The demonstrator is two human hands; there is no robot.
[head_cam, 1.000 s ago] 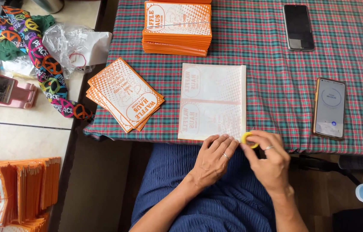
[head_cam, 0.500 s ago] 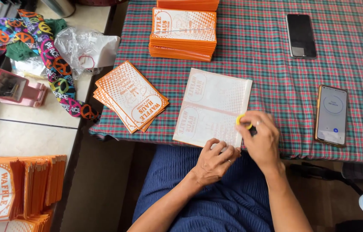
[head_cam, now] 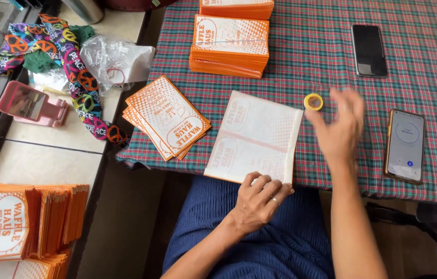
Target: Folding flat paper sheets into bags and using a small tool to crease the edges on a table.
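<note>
both hands are at the near edge of the checked-cloth tabletop (head_cam: 332, 51). my left hand (head_cam: 259, 199) presses its fingers on the lower corner of the flat white-and-orange printed paper bag (head_cam: 254, 137), pinning it without gripping. my right hand (head_cam: 340, 126) hangs blurred above the cloth, fingers spread and holding nothing, just beside the small yellow roll of tape (head_cam: 313, 102), which lies by the bag's upper right corner.

Yellow tape roll (head_cam: 313, 102) beside flat white sheet (head_cam: 255, 137)
</note>
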